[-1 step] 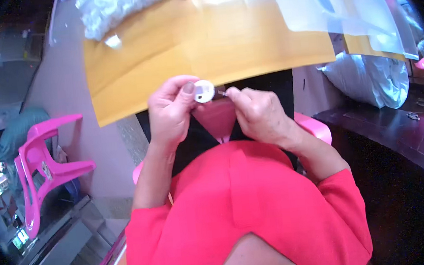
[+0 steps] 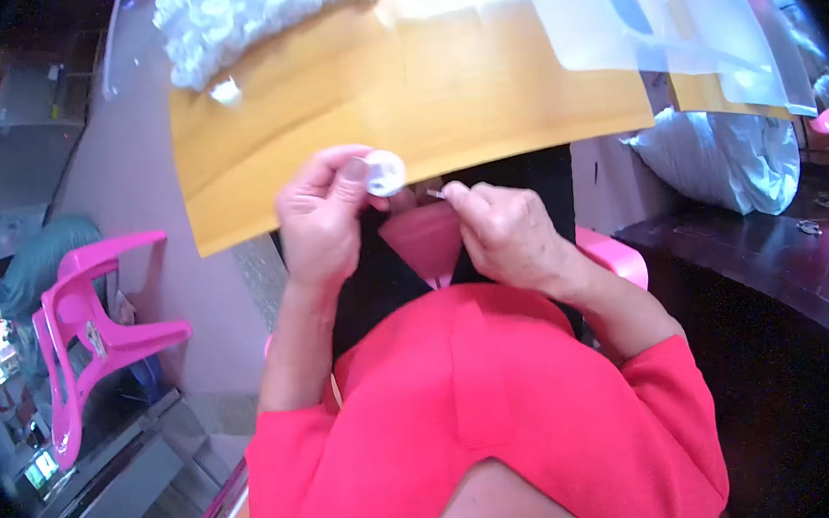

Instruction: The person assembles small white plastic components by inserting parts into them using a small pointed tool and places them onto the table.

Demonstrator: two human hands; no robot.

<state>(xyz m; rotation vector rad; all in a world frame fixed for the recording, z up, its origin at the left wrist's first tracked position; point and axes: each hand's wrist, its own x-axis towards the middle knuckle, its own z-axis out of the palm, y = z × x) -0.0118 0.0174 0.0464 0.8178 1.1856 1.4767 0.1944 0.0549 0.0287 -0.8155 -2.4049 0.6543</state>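
My left hand (image 2: 321, 213) pinches a small round white disc (image 2: 386, 172) between thumb and fingers, just beyond the near edge of the yellow-brown table. Its middle has a greyish, recessed-looking patch, too blurred to make out. In my right hand (image 2: 509, 227) is a thin, small tool with a pale metallic tip (image 2: 436, 193), pinched between thumb and forefinger; the fist covers the rest of it. A gap separates the tip from the disc. Both hands are in front of my red top, over my lap.
On the yellow-brown table (image 2: 278, 133) lies a heap of white pieces (image 2: 221, 26) at the far left, with a small white piece (image 2: 225, 92) near it. Translucent plastic sheeting (image 2: 649, 26) covers the right side. A pink plastic chair (image 2: 98, 323) stands left; a white sack (image 2: 718, 157) sits right.
My left hand has shifted slightly left with the disc, tilting it. The tool's tip, close beside the disc before, is now farther from it. My right hand has barely moved.
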